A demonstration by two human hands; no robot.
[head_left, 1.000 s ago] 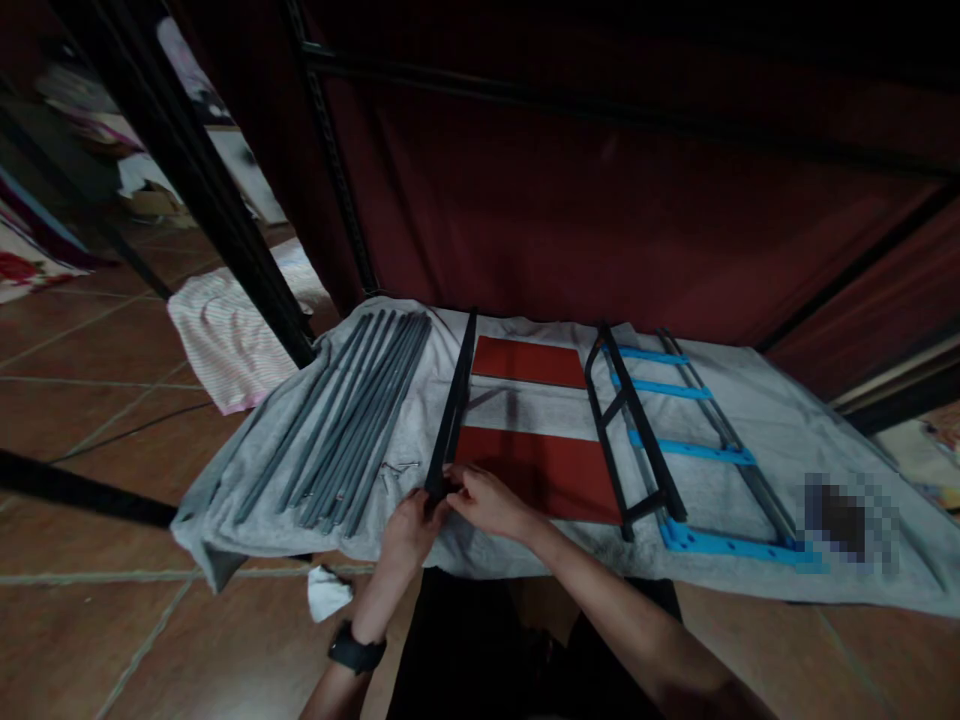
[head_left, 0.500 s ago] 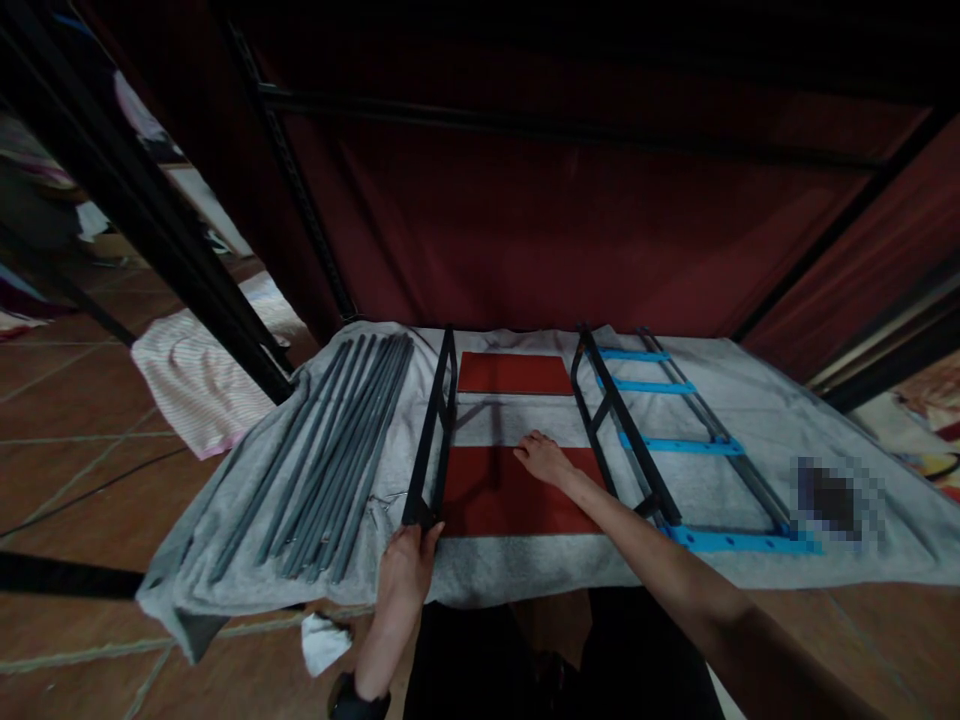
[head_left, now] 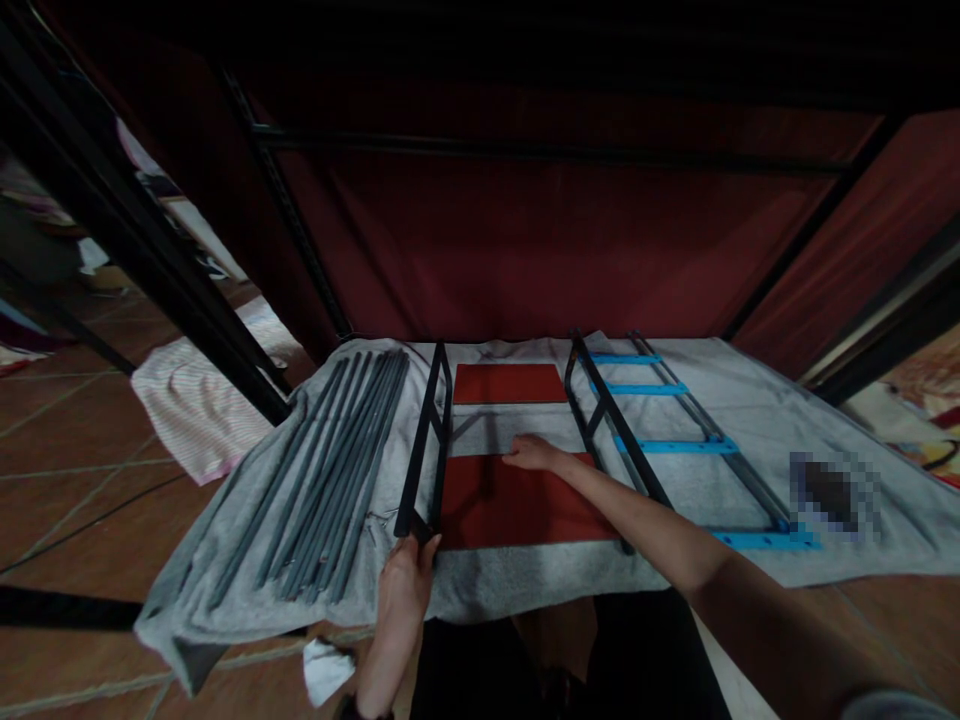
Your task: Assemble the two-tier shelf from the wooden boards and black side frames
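Note:
My left hand (head_left: pixel 405 580) is closed around the near end of the left black metal frame (head_left: pixel 421 440). Over the far edge of the larger red panel (head_left: pixel 517 505), my right hand (head_left: pixel 531 452) has its fingers curled together; what they hold, if anything, is hidden. The right forearm crosses that panel and the near part of the right black metal frame (head_left: pixel 619 430). A smaller red panel (head_left: pixel 510 384) lies farther back between the two frames. Both panels are flat on the grey cloth (head_left: pixel 480 585).
Several grey metal tubes (head_left: pixel 330 480) lie side by side at left. Blue crossbars (head_left: pixel 675 447) join grey tubes on the right, near a blurred dark patch (head_left: pixel 831 495). Black posts (head_left: pixel 247 350) and a dark red backing (head_left: pixel 555 250) enclose the far side.
My right hand has shifted slightly left, and its fingers have curled in. The near end of the left frame has moved a little left with my left hand. The camera view has tilted slightly.

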